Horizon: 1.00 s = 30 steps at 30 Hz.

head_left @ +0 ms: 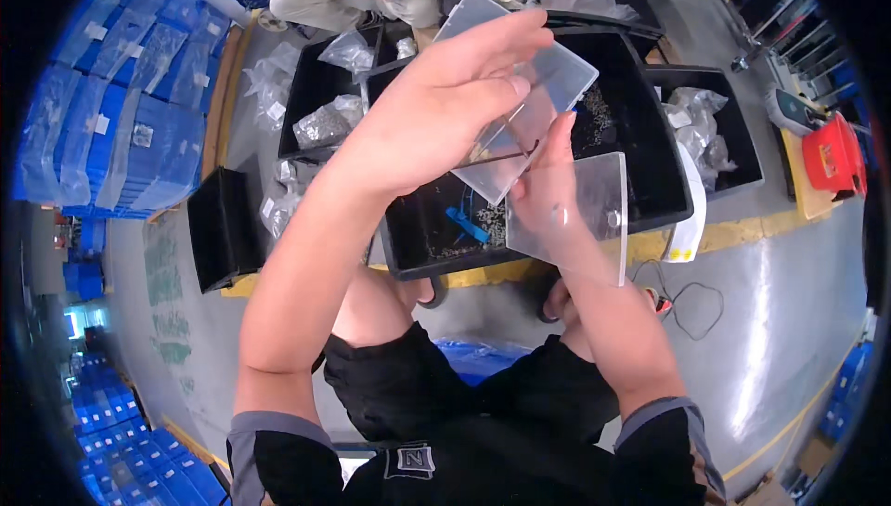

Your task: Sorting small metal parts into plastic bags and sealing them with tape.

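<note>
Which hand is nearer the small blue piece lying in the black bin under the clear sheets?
Right. The right hand hangs just above and to the right of the blue piece in the black bin; the left hand is higher, gripping the clear sheet.

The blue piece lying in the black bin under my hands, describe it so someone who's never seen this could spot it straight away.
Start at the black bin on the floor straight ahead, the one nearest the knees, beside the yellow floor line. On its dark bottom, below the left hand and left of the right hand, lies the small blue piece. It is the only bright blue thing there, among tiny pale bits.
</note>
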Motion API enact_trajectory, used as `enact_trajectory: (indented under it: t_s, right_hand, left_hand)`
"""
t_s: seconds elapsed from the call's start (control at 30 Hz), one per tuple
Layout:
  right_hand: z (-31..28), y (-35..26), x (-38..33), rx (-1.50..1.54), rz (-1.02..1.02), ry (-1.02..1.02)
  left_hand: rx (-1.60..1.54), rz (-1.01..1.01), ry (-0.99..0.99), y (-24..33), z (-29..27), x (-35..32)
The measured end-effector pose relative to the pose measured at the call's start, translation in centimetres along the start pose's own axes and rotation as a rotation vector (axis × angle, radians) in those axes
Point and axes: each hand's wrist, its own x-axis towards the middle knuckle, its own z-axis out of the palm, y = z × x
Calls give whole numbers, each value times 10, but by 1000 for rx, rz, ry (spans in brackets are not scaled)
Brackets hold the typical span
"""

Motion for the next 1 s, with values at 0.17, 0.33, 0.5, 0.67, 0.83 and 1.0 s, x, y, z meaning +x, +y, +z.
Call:
enact_trajectory:
  t_s: [0.17,0.33,0.5,0.67,0.83,1.0]
  right_hand:
    - [-13,-4,2,-50,-17,-94]
    - [-3,-6,2,26,-82,-95]
    - [-28,8,9,-143,-84,-41]
    - [-16,4,9,-379,-204,-79]
    - [-35,7,15,-346,-229,-173]
    - [-51,9,27,-494,-313,-141]
  left_hand:
    - [424,75,47,6,-2,-18]
    - [977,126,59,-8,-14,-50]
    - [1054,53,105,-31,-1,-51]
    - [1074,24,253,-55,17,-43]
    - [849,50,396,-73,22,-25]
    - [911,156,482,-95,35,-17]
